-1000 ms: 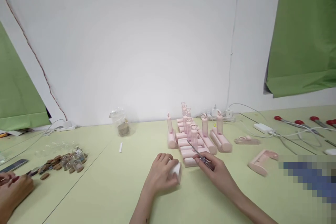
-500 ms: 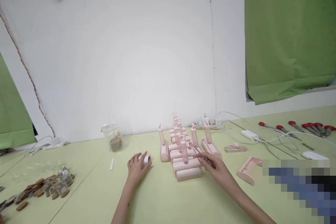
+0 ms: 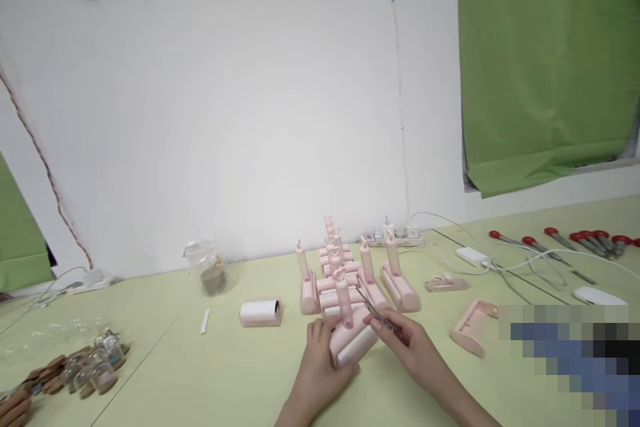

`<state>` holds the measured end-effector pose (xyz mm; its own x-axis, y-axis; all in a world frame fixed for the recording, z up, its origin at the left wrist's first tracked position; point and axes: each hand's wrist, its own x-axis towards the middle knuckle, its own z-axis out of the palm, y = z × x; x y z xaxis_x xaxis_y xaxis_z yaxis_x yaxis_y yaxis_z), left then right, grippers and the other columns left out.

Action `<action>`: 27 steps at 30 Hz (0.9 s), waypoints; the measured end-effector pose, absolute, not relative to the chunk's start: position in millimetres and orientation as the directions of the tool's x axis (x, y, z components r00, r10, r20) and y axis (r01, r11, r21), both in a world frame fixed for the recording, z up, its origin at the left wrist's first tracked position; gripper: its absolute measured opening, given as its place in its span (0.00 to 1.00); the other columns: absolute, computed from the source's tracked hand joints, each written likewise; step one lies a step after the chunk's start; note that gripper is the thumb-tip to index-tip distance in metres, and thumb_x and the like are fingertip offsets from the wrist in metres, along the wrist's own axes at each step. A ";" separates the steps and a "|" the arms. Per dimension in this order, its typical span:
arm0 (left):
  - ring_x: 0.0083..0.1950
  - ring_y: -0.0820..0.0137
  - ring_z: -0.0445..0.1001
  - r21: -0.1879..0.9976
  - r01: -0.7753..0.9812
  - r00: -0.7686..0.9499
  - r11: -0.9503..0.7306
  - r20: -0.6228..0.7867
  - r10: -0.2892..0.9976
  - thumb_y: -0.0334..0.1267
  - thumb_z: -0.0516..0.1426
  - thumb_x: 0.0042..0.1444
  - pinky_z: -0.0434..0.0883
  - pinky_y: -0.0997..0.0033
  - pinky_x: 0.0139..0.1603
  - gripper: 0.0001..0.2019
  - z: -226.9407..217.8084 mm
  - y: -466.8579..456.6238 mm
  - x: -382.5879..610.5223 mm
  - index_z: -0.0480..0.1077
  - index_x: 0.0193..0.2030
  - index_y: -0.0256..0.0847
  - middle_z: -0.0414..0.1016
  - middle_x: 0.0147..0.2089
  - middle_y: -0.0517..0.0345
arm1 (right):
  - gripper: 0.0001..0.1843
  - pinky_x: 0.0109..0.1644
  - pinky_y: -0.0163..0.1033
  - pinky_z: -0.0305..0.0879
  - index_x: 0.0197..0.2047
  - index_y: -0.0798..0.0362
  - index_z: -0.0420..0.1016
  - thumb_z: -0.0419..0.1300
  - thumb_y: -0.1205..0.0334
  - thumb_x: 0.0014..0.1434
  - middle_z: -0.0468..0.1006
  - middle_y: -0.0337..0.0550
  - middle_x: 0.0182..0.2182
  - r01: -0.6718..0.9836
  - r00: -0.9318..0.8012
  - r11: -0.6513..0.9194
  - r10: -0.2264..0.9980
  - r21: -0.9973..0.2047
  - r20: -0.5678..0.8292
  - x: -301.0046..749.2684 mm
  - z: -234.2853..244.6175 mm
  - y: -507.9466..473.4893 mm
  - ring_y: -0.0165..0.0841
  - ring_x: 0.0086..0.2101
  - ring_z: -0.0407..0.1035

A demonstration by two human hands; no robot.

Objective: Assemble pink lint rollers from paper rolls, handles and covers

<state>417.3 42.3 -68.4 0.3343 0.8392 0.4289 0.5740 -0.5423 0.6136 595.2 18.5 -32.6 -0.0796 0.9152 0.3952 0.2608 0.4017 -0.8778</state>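
My left hand is wrapped around a pink lint roller with a white roll, lifted a little at the front of a cluster of pink lint rollers. My right hand pinches a small screwdriver whose metal tip points up-left toward the held roller's handle. A separate white roll in a pink holder lies on the table to the left, apart from both hands.
A loose pink cover and a pink handle part lie to the right. Red-handled screwdrivers, a power strip and white cables sit far right. A plastic bag stands at the back; small corked bottles lie far left.
My left hand let go of the white roll, which now lies on the table at left, and moved right to grip the front pink lint roller. The camera view shifted slightly.
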 end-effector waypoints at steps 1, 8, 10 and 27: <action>0.51 0.66 0.61 0.674 0.539 0.302 -0.505 0.405 0.863 0.25 0.58 0.37 0.62 0.62 0.53 0.31 -68.6 40.7 414.4 0.57 0.52 0.46 0.62 0.47 0.56 | 0.19 0.29 0.32 0.59 0.30 0.54 0.72 0.49 0.47 0.55 0.70 0.39 0.24 0.282 -0.084 0.393 0.919 -0.875 0.385 595.1 -33.1 18.2 0.32 0.27 0.64; 0.46 0.66 0.66 0.620 0.569 0.339 -0.540 0.421 0.841 0.28 0.54 0.42 0.65 0.65 0.48 0.24 -66.1 38.8 404.2 0.62 0.50 0.46 0.65 0.42 0.57 | 0.22 0.27 0.32 0.57 0.28 0.53 0.72 0.47 0.45 0.55 0.69 0.39 0.24 0.339 -0.044 0.335 0.939 -0.879 0.341 596.5 -36.5 22.2 0.31 0.26 0.62; 0.42 0.65 0.67 0.508 0.657 0.329 -0.556 0.470 0.819 0.30 0.54 0.41 0.67 0.64 0.43 0.24 -63.9 39.1 403.1 0.63 0.49 0.46 0.65 0.39 0.56 | 0.22 0.27 0.32 0.57 0.27 0.53 0.71 0.47 0.45 0.55 0.69 0.40 0.25 0.344 -0.035 0.335 0.938 -0.877 0.344 597.0 -34.1 21.5 0.31 0.26 0.61; 0.56 0.49 0.56 0.251 0.760 0.461 -0.599 0.441 0.770 0.45 0.63 0.29 0.51 0.45 0.58 0.47 -57.0 19.3 386.6 0.50 0.59 0.41 0.61 0.55 0.45 | 0.17 0.23 0.31 0.56 0.28 0.48 0.67 0.51 0.43 0.50 0.69 0.35 0.20 0.372 0.041 0.316 0.934 -0.873 0.355 569.5 -56.8 13.0 0.32 0.22 0.63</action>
<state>386.6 19.3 -57.0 0.4613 0.7699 0.4410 0.7603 -0.5992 0.2507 569.5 13.0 -56.8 0.0411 0.9339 0.3553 0.3720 0.3157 -0.8729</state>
